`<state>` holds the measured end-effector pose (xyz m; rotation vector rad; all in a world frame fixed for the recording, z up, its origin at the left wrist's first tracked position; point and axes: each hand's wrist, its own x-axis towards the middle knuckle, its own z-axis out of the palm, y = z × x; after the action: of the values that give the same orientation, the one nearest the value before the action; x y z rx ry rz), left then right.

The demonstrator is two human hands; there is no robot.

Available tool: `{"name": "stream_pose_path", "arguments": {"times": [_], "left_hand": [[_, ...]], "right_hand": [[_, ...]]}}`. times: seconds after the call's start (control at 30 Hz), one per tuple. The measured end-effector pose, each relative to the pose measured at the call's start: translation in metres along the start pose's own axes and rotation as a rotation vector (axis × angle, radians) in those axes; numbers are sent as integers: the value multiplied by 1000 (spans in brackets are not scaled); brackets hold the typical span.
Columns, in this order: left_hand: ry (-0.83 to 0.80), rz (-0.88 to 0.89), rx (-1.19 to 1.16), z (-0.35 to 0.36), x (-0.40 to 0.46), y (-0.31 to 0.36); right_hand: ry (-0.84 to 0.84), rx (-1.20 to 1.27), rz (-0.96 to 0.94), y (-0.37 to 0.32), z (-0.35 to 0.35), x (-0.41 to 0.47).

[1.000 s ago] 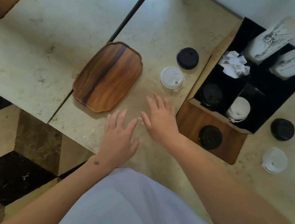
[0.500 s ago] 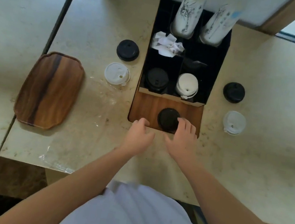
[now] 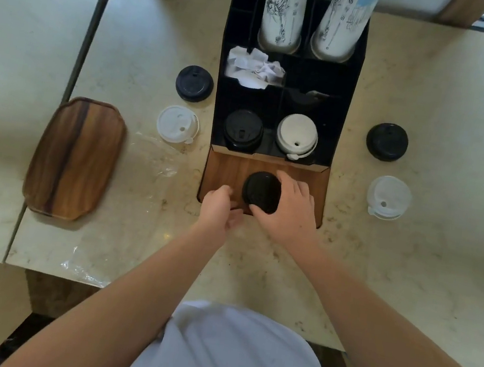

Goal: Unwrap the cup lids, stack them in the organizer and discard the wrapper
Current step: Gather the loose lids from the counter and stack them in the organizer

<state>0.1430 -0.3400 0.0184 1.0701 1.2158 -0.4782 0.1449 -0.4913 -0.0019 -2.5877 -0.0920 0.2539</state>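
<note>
The right hand (image 3: 288, 211) grasps a black lid (image 3: 261, 191) on the organizer's (image 3: 347, 111) wooden front ledge. The left hand (image 3: 216, 211), fingers curled, holds nothing visible. The wrapper (image 3: 151, 158) lies on the desk (image 3: 409, 269). Cup printing is unreadable.

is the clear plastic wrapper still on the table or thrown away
On the table: the clear wrapper lies spread flat on the marble top beside the wooden tray.
</note>
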Motion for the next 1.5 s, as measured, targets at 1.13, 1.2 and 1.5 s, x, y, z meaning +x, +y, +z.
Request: {"name": "stream_pose_path", "arguments": {"times": [1.13, 1.2, 1.5], "left_hand": [[-544, -263, -123, 65, -14, -7], [-501, -270, -112, 64, -12, -8], [-397, -247, -45, 60, -16, 3]], "right_hand": [[120, 115, 514, 163, -140, 118], [113, -32, 532, 166, -137, 130], [83, -63, 599, 158, -130, 137]]}}
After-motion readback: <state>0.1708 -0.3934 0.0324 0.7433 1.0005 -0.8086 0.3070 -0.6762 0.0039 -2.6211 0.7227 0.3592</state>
